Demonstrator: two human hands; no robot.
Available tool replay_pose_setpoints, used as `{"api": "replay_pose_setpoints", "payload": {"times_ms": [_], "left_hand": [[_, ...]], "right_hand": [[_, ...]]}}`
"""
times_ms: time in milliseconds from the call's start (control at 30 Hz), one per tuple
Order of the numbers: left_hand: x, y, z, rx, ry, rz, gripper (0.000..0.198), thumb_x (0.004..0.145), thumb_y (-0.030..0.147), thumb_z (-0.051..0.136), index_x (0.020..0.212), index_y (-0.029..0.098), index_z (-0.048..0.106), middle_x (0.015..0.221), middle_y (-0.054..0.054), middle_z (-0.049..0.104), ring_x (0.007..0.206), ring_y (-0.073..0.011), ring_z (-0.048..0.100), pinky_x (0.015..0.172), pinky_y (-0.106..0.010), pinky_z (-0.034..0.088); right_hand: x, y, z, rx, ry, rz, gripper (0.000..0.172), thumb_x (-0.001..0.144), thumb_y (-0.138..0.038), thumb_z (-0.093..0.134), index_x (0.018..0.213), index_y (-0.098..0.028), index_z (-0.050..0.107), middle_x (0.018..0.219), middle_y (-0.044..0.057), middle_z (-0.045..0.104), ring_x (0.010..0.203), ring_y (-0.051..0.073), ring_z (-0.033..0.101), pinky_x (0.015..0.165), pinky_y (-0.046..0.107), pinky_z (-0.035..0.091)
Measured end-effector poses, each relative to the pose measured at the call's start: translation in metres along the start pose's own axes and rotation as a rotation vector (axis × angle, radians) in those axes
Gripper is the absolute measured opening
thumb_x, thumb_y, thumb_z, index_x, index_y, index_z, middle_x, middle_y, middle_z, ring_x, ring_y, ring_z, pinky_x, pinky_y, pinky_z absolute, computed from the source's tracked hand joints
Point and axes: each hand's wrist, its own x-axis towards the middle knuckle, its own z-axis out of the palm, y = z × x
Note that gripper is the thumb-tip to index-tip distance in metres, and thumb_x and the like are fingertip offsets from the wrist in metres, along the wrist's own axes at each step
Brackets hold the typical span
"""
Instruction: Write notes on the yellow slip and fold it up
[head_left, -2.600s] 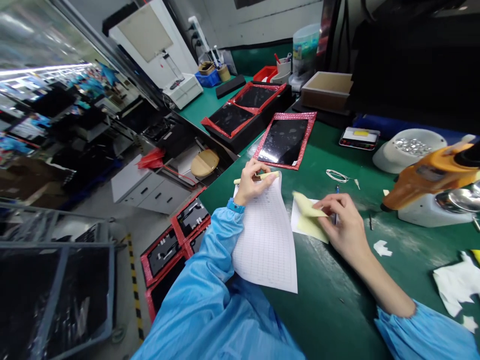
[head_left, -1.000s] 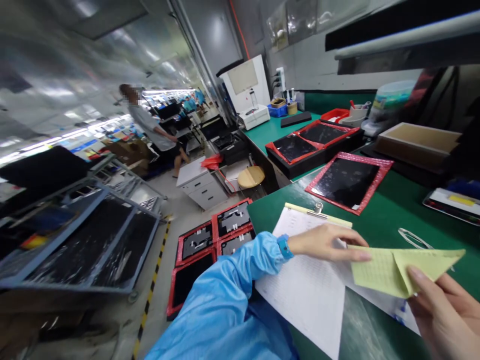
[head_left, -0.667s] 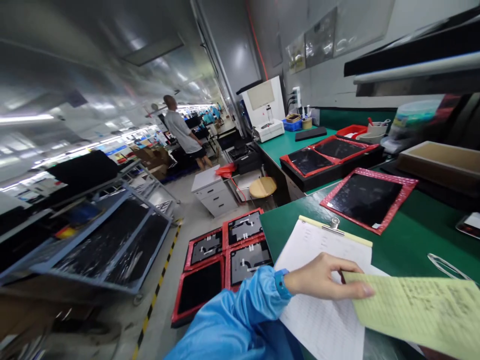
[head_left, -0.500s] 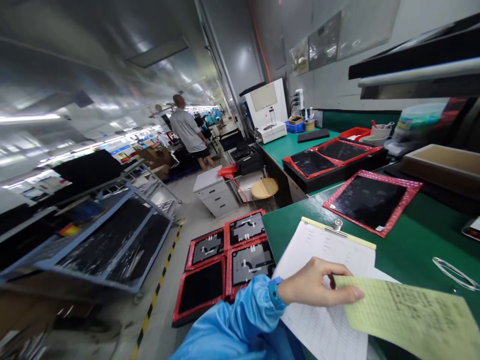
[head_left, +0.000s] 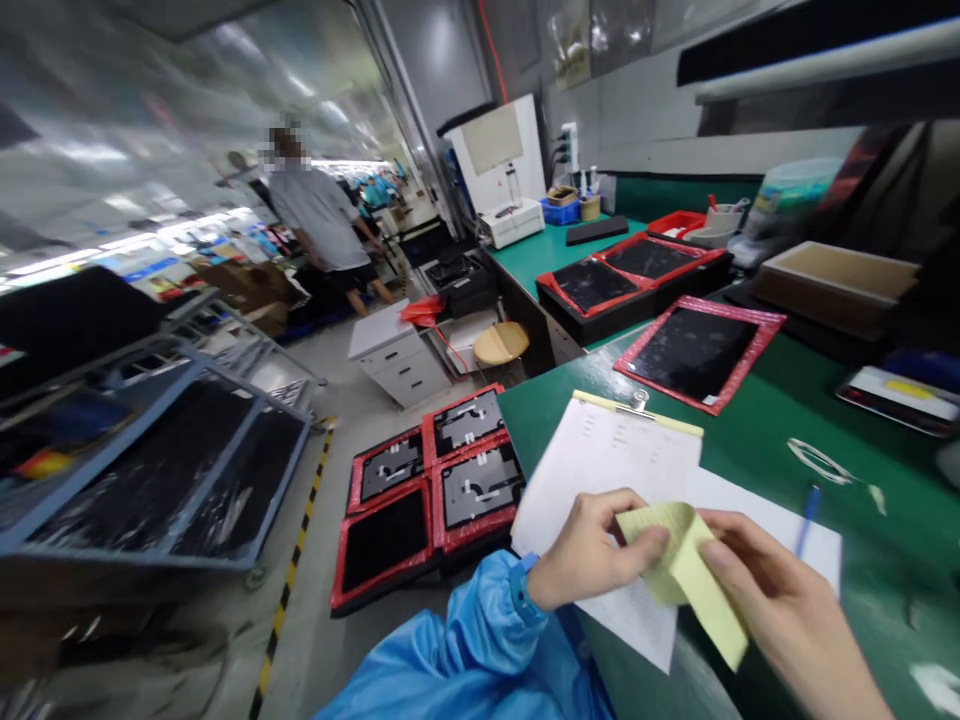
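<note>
Head view: left hand (head_left: 592,550) and right hand (head_left: 780,610) pinch one yellow slip (head_left: 694,580). Mid-bench, a red tray (head_left: 759,338) holds a black panel (head_left: 694,352).

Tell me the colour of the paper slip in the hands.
Pale yellow; the paper slip, pinched by the left hand and right hand, shows in the head view.

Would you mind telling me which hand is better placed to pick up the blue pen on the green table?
Right, most likely. The right hand sits close to the blue pen, on the same side of the yellow slip; the left hand pinches the slip's other edge, farther from it.
</note>
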Motion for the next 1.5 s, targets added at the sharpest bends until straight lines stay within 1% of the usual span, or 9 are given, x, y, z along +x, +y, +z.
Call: {"api": "replay_pose_setpoints", "payload": {"times_ms": [67,133,233,300,433,567,767,1000,1500], "left_hand": [[-0.007,0.002,0.001,-0.063,0.017,-0.004,0.052,0.090,0.070,0.085,0.081,0.020,0.071,0.073,0.000,0.065,0.069,-0.0143,0.055,0.063,-0.026,0.045],[-0.012,0.005,0.001,-0.137,0.022,-0.014,0.063,0.088,0.081,0.087,0.081,0.020,0.072,0.075,-0.001,0.068,0.070,-0.0152,0.059,0.065,-0.026,0.049],[-0.020,0.006,0.000,-0.219,-0.001,-0.042,0.080,0.093,0.098,0.070,0.088,0.019,0.076,0.074,-0.004,0.071,0.066,-0.0177,0.067,0.063,-0.028,0.055],[-0.025,0.005,0.002,-0.238,-0.026,-0.058,0.085,0.089,0.102,0.071,0.094,0.018,0.078,0.076,-0.005,0.075,0.065,-0.0189,0.070,0.063,-0.029,0.059],[-0.028,0.000,0.006,-0.210,0.024,-0.089,0.070,0.080,0.086,0.094,0.094,0.018,0.079,0.081,-0.004,0.077,0.069,-0.0161,0.071,0.065,-0.026,0.060],[-0.026,-0.001,0.003,-0.205,0.044,-0.114,0.061,0.083,0.077,0.095,0.088,0.019,0.078,0.080,-0.003,0.073,0.067,-0.0145,0.068,0.063,-0.026,0.060],[-0.028,0.003,-0.004,-0.221,0.040,-0.120,0.052,0.080,0.066,0.100,0.089,0.019,0.079,0.088,-0.005,0.075,0.081,-0.0178,0.072,0.076,-0.028,0.064],[-0.030,0.001,-0.006,-0.236,0.033,-0.107,0.053,0.084,0.068,0.098,0.088,0.018,0.079,0.083,-0.004,0.073,0.076,-0.0166,0.068,0.075,-0.028,0.063],[-0.032,0.000,-0.004,-0.229,0.057,-0.107,0.054,0.086,0.070,0.097,0.091,0.018,0.084,0.090,-0.008,0.079,0.083,-0.0199,0.074,0.079,-0.031,0.065]], "right_hand": [[-0.007,-0.005,0.007,0.045,-0.060,0.090,0.059,0.088,-0.086,0.087,0.095,-0.027,0.088,0.083,0.006,0.082,0.070,0.024,0.076,0.060,0.030,0.065],[-0.010,-0.008,0.011,0.068,-0.108,0.108,0.060,0.089,-0.085,0.087,0.094,-0.025,0.086,0.079,0.006,0.080,0.068,0.023,0.074,0.061,0.031,0.063],[-0.011,-0.015,0.016,0.072,-0.051,0.103,0.062,0.086,-0.086,0.088,0.086,-0.024,0.078,0.074,0.004,0.075,0.063,0.021,0.067,0.057,0.031,0.057],[-0.011,-0.019,0.019,0.057,0.009,0.096,0.065,0.083,-0.087,0.089,0.079,-0.025,0.072,0.068,0.002,0.069,0.059,0.019,0.061,0.054,0.029,0.053],[-0.012,-0.021,0.022,0.049,-0.004,0.097,0.068,0.083,-0.090,0.087,0.079,-0.025,0.068,0.069,0.001,0.066,0.060,0.018,0.058,0.053,0.029,0.049],[-0.010,-0.019,0.017,0.029,-0.077,0.087,0.073,0.086,-0.097,0.080,0.083,-0.025,0.072,0.072,0.002,0.067,0.063,0.019,0.060,0.056,0.030,0.050],[-0.009,-0.023,0.010,-0.022,-0.093,0.057,0.067,0.090,-0.090,0.081,0.079,-0.025,0.074,0.066,0.000,0.062,0.061,0.017,0.055,0.059,0.031,0.051],[-0.011,-0.024,0.015,-0.008,-0.061,0.065,0.068,0.089,-0.092,0.082,0.078,-0.025,0.074,0.066,0.000,0.062,0.060,0.017,0.054,0.058,0.031,0.051],[-0.014,-0.019,0.016,-0.009,-0.003,0.070,0.069,0.084,-0.092,0.087,0.076,-0.025,0.076,0.067,0.003,0.066,0.062,0.018,0.057,0.054,0.030,0.047]]}}
